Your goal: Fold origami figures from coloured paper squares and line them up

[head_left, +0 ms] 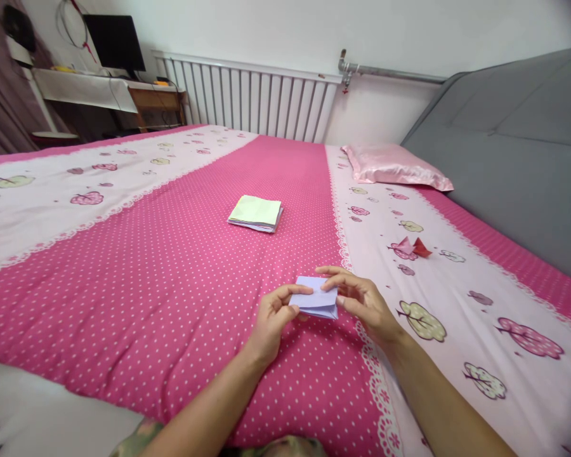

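Between my two hands is a folded lavender sheet of paper (318, 301), its layers slightly apart along the near edge. My left hand (273, 317) grips its left side, thumb at the near edge and index finger across the top. On the right side, my right hand (361, 301) pinches the paper with the thumb at its edge and fingers over the top. Farther out on the bed lies a stack of square paper (255, 212), pale yellow-green on top with lavender sheets beneath. To the right sit small folded paper pieces (415, 247), one pink and one red.
A pink dotted bedspread (181, 279) with printed white bands covers the bed. At the far right are a pink pillow (400, 166) and a grey headboard (514, 133). Beyond the bed stand a radiator (247, 95) and a desk with a monitor (115, 43).
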### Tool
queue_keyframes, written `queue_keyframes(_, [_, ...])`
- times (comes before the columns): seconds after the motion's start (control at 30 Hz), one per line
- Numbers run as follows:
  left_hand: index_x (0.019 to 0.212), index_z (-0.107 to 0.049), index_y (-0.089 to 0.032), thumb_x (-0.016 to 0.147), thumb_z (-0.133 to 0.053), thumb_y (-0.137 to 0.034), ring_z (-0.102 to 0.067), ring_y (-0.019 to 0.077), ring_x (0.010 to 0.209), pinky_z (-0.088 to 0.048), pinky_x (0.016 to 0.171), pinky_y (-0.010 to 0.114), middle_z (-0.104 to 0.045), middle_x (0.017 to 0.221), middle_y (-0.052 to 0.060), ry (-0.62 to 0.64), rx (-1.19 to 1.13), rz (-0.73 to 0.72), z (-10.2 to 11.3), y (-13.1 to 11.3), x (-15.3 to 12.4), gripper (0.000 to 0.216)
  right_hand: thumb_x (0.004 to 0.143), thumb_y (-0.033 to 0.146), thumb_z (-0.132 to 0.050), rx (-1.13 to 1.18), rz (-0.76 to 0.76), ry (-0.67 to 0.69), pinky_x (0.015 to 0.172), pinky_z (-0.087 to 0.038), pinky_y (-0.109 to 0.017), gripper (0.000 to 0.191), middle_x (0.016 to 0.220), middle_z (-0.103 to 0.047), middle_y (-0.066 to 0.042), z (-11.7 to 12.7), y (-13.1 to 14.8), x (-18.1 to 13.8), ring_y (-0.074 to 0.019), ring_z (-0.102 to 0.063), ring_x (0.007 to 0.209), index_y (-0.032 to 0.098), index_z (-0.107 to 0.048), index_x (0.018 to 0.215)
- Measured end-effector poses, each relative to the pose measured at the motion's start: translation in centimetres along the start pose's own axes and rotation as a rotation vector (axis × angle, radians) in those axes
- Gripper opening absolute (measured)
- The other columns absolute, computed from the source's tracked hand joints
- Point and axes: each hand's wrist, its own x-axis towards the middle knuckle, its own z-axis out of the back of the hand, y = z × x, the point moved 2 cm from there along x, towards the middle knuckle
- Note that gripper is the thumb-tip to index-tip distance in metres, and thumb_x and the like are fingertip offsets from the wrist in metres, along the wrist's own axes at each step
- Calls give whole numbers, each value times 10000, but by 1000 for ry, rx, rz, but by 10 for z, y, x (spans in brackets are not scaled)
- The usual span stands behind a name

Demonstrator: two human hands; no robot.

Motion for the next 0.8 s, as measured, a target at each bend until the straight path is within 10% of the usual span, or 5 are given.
queue_keyframes(0.4, [980,-595,-156,677,-660,-179,-588,174,765,-430,674,253,-653,874,70,75,226,-94,-10,-10,-6,310,708,245,-672,-120,-19,-57,875,-448,-391,111,1098,-581,-71,-1,-8,3,-230,-564,1025,227,-687,817])
queue_keyframes(0.8, [746,-662,-148,628,-671,-123,-597,128,613,-452,588,223,-675,704,24,-196,96,-57,-7,-3,2,121,661,280,-723,-141,-54,-164,723,-516,-334,103,919,-642,-55,-4,-11,3,-200,-621,839,245,-738,757])
